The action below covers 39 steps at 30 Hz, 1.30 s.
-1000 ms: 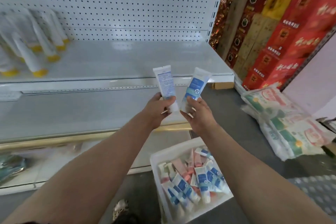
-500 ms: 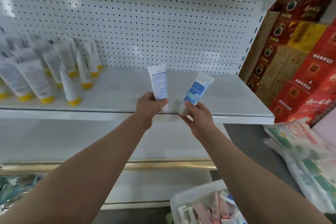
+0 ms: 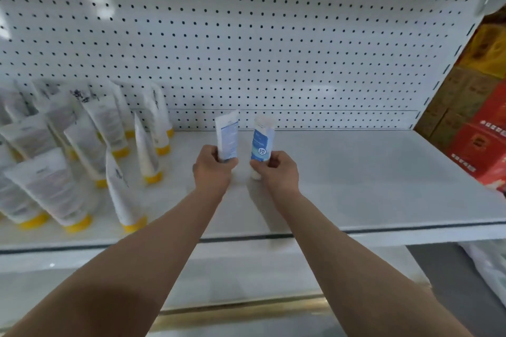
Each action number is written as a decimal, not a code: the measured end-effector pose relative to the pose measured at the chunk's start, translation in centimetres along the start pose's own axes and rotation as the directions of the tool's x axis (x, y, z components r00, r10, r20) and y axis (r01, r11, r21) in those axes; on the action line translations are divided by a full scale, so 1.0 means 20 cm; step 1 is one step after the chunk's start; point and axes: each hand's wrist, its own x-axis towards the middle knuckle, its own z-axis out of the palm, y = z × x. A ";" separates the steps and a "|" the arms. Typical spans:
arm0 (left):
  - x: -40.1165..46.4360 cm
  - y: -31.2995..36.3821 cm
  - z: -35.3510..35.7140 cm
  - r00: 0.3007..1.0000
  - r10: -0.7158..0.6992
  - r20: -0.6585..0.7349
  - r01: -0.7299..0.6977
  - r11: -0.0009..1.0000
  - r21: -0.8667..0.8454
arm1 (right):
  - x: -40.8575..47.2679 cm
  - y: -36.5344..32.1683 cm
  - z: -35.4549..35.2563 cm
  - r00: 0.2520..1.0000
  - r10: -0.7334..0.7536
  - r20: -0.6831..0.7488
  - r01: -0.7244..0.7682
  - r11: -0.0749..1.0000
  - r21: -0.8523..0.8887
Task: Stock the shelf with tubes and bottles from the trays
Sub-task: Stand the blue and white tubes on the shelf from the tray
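My left hand (image 3: 212,169) grips a white and blue tube (image 3: 226,137), held upright with its flat crimped end up. My right hand (image 3: 276,172) grips a second tube with a blue label (image 3: 262,142), also upright, its white cap down and close to the surface of the white shelf (image 3: 356,178). Both hands are over the middle of the shelf, side by side and a little apart. The left tube's cap is hidden behind my fingers.
Several white tubes with yellow caps (image 3: 117,145) stand cap-down on the left part of the shelf. A white pegboard back panel (image 3: 246,35) rises behind. Red and brown cartons (image 3: 476,123) are stacked to the right. A lower shelf (image 3: 246,268) lies beneath.
Both hands have moved forward and over the shelf with their tubes, and the tubes now stand more upright. The view has tilted up, so the tray on the floor has left the view.
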 end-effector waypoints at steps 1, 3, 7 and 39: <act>0.04 -0.02 -0.01 1.000 0.011 -0.001 -0.011 1.000 0.022 | 0.03 -0.01 0.04 1.000 -0.017 -0.001 0.017 0.999 -0.039; 0.13 -0.04 -0.02 0.999 0.033 -0.003 -0.032 0.998 0.053 | 0.08 -0.04 0.11 0.999 -0.045 0.004 0.045 0.994 -0.103; 0.26 -0.06 -0.02 0.998 0.036 -0.058 -0.034 0.999 0.039 | 0.18 -0.06 0.21 0.995 -0.091 0.035 0.095 0.978 -0.184; 0.73 -0.11 0.11 0.974 0.023 -0.225 -0.004 0.997 0.082 | 0.70 -0.05 0.46 0.976 -0.204 0.083 0.218 0.942 -0.253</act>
